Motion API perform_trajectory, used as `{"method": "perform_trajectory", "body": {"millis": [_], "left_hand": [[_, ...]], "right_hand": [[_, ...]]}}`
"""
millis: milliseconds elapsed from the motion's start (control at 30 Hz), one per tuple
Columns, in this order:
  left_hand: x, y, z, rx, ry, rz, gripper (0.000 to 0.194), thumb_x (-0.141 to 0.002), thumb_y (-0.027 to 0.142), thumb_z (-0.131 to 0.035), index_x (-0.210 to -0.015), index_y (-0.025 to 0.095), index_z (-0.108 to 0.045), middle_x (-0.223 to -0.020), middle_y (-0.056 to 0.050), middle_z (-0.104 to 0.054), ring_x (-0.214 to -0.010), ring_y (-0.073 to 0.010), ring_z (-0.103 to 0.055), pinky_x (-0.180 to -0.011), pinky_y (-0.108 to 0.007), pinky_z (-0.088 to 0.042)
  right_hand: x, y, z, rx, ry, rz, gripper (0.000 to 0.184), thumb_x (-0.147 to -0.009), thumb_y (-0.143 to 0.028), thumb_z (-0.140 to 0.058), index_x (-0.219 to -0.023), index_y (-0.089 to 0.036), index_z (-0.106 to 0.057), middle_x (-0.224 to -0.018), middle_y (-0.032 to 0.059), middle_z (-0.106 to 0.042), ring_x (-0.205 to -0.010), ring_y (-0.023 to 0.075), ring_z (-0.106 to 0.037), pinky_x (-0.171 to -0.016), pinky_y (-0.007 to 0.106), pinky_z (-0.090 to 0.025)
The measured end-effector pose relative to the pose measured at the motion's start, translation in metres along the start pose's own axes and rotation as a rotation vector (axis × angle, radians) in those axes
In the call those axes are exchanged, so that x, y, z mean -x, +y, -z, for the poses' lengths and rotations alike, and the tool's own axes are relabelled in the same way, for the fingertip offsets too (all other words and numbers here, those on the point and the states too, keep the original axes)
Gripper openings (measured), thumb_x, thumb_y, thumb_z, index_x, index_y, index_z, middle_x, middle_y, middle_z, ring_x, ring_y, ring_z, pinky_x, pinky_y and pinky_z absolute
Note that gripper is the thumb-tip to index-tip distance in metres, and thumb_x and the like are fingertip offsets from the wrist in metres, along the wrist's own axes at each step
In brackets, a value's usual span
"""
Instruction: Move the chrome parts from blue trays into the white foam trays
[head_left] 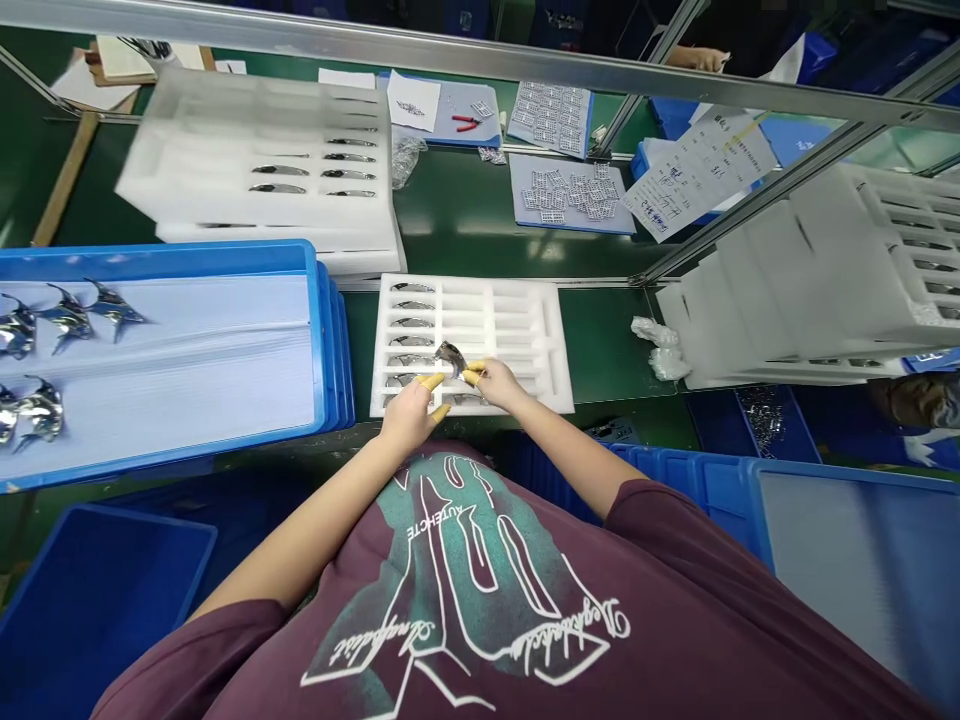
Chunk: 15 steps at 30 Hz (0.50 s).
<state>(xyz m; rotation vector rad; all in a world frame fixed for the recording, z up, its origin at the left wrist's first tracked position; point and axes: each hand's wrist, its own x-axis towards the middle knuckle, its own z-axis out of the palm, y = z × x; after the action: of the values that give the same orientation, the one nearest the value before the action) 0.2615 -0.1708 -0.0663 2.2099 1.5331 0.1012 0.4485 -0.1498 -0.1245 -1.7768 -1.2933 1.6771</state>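
A: What do the two hands do at this moment?

B: The right hand [493, 385] is almost closed. Its fingertips seem to pinch one end of a metal piece [448, 358], a shiny curved part, and they hold this piece over the middle of the foam tray [521, 335].

A: And the left hand [409, 415]?

B: It is half open, with the fingers spread, at the near edge of the tray. One fingertip comes very close to the piece, but I cannot tell if it touches.

A: Why do the fingers look yellow?

B: They wear yellow finger cots [471, 375]. I think this helps with such work. The cots should be the only thing that meets the polished metal, and a light pinch at the edge is safer than a full grip, because the face of the piece then gets fewer marks.

A: Where are the other pieces?

B: A row of similar pieces [412, 315] lies in the slots at the left side of the tray. Left of the tray, a blue bin [150, 262] holds larger chrome parts [67, 318]. Beyond the tray stands a stack of foam trays [255, 150] with more pieces in it.
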Motion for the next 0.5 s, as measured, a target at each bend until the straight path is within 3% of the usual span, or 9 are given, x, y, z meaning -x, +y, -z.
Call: {"method": "perform_trajectory", "body": {"millis": [67, 200, 500], "left_hand": [[0.009, -0.006, 0.005, 0.041, -0.002, -0.019, 0.028, -0.082, 0.031, -0.060, -0.108, 0.019, -0.063, -0.098, -0.008, -0.066, -0.077, -0.0179, -0.063, -0.068, -0.028, -0.050], [0.031, -0.021, 0.015, 0.140, 0.043, 0.052, 0.021, -0.085, 0.030, -0.053, -0.097, 0.020, -0.066, -0.087, -0.005, -0.066, -0.069, -0.0148, -0.061, -0.066, -0.026, -0.051], [0.069, -0.042, 0.063, 0.358, 0.295, 0.344, 0.030, -0.080, 0.042, -0.054, -0.087, 0.017, -0.068, -0.083, -0.006, -0.069, -0.070, -0.0155, -0.063, -0.068, -0.028, -0.053]], "right_hand": [[-0.011, 0.012, 0.008, 0.249, 0.021, 0.043, 0.015, -0.079, -0.027, -0.063, -0.087, -0.017, -0.071, -0.094, 0.0044, -0.063, -0.075, 0.0120, -0.054, -0.066, 0.022, -0.040], [-0.022, 0.030, 0.015, 0.585, -0.077, 0.002, 0.021, -0.086, -0.030, -0.056, -0.097, -0.018, -0.071, -0.113, 0.0081, -0.060, -0.082, 0.0139, -0.057, -0.065, 0.022, -0.039], [-0.024, 0.030, 0.001, 0.915, -0.123, -0.159, 0.029, -0.091, -0.032, -0.047, -0.099, -0.018, -0.071, -0.110, 0.0126, -0.063, -0.088, 0.0205, -0.062, -0.063, 0.027, -0.040]]}}
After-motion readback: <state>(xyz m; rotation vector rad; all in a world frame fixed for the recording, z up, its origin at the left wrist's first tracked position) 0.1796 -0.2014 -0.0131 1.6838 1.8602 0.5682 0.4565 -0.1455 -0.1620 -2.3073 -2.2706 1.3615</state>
